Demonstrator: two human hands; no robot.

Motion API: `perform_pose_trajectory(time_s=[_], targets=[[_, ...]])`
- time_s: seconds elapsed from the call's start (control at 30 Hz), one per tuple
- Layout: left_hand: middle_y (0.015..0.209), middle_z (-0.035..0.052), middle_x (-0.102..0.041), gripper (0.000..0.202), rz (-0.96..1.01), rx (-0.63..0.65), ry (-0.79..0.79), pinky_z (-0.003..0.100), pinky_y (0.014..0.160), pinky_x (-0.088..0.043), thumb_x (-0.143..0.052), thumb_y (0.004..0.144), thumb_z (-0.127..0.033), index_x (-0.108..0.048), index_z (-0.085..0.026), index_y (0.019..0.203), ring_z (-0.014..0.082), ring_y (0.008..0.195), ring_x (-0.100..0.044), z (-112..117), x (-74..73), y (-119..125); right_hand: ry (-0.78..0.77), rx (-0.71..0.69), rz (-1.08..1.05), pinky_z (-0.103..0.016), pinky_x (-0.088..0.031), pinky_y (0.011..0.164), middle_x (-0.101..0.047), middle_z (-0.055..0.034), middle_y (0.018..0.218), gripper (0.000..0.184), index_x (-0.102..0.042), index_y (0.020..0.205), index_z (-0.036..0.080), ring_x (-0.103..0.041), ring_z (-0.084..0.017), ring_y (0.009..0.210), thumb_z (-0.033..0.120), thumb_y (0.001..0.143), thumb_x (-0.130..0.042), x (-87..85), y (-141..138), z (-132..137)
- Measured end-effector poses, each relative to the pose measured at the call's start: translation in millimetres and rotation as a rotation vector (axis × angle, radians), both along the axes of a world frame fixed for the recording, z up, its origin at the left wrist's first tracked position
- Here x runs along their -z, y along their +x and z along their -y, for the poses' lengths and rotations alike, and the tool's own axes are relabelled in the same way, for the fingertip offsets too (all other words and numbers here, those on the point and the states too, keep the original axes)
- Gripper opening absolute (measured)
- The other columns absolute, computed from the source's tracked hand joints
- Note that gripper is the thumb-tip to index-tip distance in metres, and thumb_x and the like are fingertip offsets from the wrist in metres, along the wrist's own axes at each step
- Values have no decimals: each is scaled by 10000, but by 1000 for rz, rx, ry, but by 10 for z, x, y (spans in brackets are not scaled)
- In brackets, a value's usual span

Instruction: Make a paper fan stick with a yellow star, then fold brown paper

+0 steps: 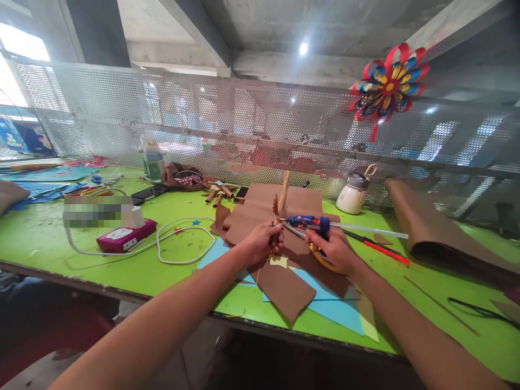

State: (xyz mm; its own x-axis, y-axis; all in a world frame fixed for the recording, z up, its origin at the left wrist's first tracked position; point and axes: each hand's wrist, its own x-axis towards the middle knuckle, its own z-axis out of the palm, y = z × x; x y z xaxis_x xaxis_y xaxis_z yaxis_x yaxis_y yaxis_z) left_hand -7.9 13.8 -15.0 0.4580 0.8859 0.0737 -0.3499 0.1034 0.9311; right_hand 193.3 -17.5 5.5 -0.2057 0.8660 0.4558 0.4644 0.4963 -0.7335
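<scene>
My left hand (263,238) is closed around the base of a small brown paper craft piece (283,201). A pointed tan strip rises upright from it, beside a jagged-edged brown part. My right hand (336,250) grips a pair of scissors (296,231), whose silver blades point left and reach the craft piece by my left fingertips. Just beyond the scissors is a dark blue glue gun (309,222), with a long translucent glue stick (369,230) coming out of its back end. Brown paper sheets (284,287) and blue paper (339,314) lie beneath my hands.
On the green table (179,290), a magenta power strip (127,236) with a looping white cable stands left. Small brown paper rolls (219,194) lie behind. A white bottle (351,194) and a large folded brown sheet (450,233) are right. A perforated metal screen (244,119) borders the back.
</scene>
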Motion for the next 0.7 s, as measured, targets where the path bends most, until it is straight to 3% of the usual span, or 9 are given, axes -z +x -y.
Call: perform_pose_trajectory(time_s=[0.13, 0.33, 0.57, 0.7], targets=[[593, -16, -484, 92, 30, 10, -36, 184, 459, -373, -492, 824, -218, -422, -170, 789, 89, 476, -495, -15, 9, -15, 2, 4, -63, -273, -469, 553, -646, -56, 706, 358, -632, 744, 154, -568, -156, 561, 497, 792, -541, 42, 62, -56], [584, -14, -482, 95, 26, -6, -56, 188, 433, -365, -477, 840, -224, -424, -168, 784, 93, 458, -480, -3, -17, -3, 26, 78, -98, -277, -467, 521, -648, -56, 657, 383, -650, 817, 134, -568, -165, 550, 504, 775, -558, 58, 104, -109], [608, 6, -508, 73, 45, -6, -40, 185, 425, -359, -470, 853, -228, -463, -157, 844, 108, 491, -512, 19, -52, -10, 229, 86, 97, -337, -489, 750, -684, -77, 876, 301, -634, 925, 168, -621, -234, 820, 426, 806, -532, 37, 132, -115], [632, 19, -523, 83, 78, 3, -48, 182, 422, -355, -450, 865, -226, -477, -148, 872, 110, 508, -523, 19, -58, -14, 262, 75, 152, -326, -476, 768, -678, -73, 881, 242, -612, 911, 184, -618, -229, 834, 388, 817, -524, 24, 146, -103]])
